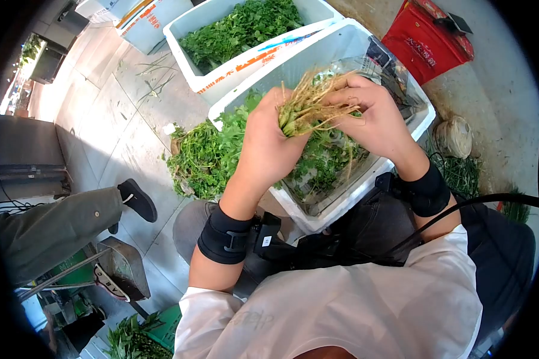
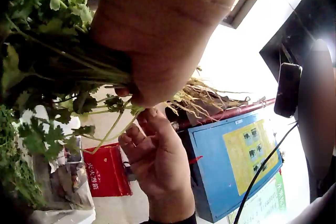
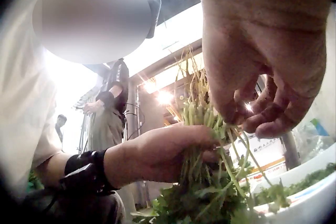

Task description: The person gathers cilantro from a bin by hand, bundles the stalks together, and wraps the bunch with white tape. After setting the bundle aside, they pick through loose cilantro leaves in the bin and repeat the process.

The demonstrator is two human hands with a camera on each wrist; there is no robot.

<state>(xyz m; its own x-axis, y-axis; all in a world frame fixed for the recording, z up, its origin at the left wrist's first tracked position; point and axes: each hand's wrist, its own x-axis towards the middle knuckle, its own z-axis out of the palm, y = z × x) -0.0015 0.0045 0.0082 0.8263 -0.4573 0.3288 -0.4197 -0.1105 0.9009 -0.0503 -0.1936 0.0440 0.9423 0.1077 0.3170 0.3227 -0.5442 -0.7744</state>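
My left hand [image 1: 266, 143] grips a bunch of coriander [image 3: 194, 116] by its stems. Pale, tangled roots [image 1: 311, 102] stick out above the fist, and the leaves [image 2: 47, 134] hang from its other side. Close against the bunch, my right hand [image 1: 374, 116] has its fingers curled. In the right wrist view its thumb and fingertips pinch a few thin stems [image 3: 239, 140] at the bunch's edge. Both hands are over a white foam box [image 1: 341, 206] with loose coriander [image 1: 323, 161] inside.
A second foam box [image 1: 188, 66] full of greens stands behind. Loose greens [image 1: 197, 161] lie on the floor at the left. A red bag [image 1: 425, 42] stands at the back right, near a pale roll [image 1: 455, 136]. Another person's leg [image 1: 72, 221] and a dustpan [image 1: 123, 269] are at the left.
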